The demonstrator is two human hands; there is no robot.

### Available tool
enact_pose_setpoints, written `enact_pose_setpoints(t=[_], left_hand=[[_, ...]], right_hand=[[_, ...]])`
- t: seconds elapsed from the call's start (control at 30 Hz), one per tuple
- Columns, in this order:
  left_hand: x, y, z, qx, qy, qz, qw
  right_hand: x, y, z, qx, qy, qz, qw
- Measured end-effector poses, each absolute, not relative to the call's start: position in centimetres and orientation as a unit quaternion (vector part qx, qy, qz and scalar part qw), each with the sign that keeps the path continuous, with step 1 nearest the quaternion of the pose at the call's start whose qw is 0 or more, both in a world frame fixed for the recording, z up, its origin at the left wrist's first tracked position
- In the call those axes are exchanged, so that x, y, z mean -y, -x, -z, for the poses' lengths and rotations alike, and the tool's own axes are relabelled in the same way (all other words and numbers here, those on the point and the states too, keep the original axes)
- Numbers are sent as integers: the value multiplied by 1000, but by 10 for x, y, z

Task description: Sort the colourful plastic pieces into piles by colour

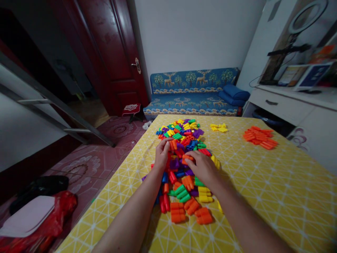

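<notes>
A long heap of plastic pieces in red, orange, yellow, green, blue and purple [181, 192] runs down the patterned yellow tablecloth [244, 172]. Over the heap's middle, my left hand [162, 153] has its thumb and fingers closed on an orange piece [173, 144]. Just to the right, my right hand [201, 165] pinches another orange piece [186, 159] between thumb and fingers. The two hands are apart. Several loose orange pieces [177, 212] lie at the heap's near end.
An orange pile [259, 137] lies at the table's far right, and a small yellow group [219, 128] near the far edge. Behind the table stands a blue patterned sofa [189, 102]. A white cabinet [284, 105] is at right, a metal ladder [65, 116] at left.
</notes>
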State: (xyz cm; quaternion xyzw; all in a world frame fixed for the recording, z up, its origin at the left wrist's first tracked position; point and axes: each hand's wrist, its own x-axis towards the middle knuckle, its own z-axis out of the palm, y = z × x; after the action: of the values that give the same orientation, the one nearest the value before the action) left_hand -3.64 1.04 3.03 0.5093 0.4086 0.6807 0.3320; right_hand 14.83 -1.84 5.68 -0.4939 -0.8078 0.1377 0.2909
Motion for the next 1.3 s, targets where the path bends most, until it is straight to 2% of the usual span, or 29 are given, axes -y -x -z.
enact_pose_setpoints(t=[0.13,0.23,0.37,0.57,0.67,0.8,1.0,1.13,1.3], left_hand=[[-6,31,-33,-399,-571,-634,335],[-6,28,-31,-380,-584,-619,363],[-8,26,-29,-367,-572,-623,387],[-6,22,-28,-348,-608,-599,388],[-7,21,-27,-341,-626,-597,367],[-7,21,-31,-350,-658,-606,279],[-2,20,-39,-332,-700,-573,269],[-2,22,-38,-376,-670,-591,245],[-6,27,-32,-434,-618,-603,257]], right_hand=[[2,-152,-38,708,509,-191,451],[-6,-154,-26,661,504,-246,499],[-6,-153,-25,640,494,-301,506],[1,-151,-35,665,531,-204,484],[1,-147,-36,667,475,-295,492],[1,-144,-36,657,406,-408,487],[11,-142,-45,700,461,-308,449],[12,-145,-54,683,443,-277,511],[-18,-190,-49,551,471,-316,612]])
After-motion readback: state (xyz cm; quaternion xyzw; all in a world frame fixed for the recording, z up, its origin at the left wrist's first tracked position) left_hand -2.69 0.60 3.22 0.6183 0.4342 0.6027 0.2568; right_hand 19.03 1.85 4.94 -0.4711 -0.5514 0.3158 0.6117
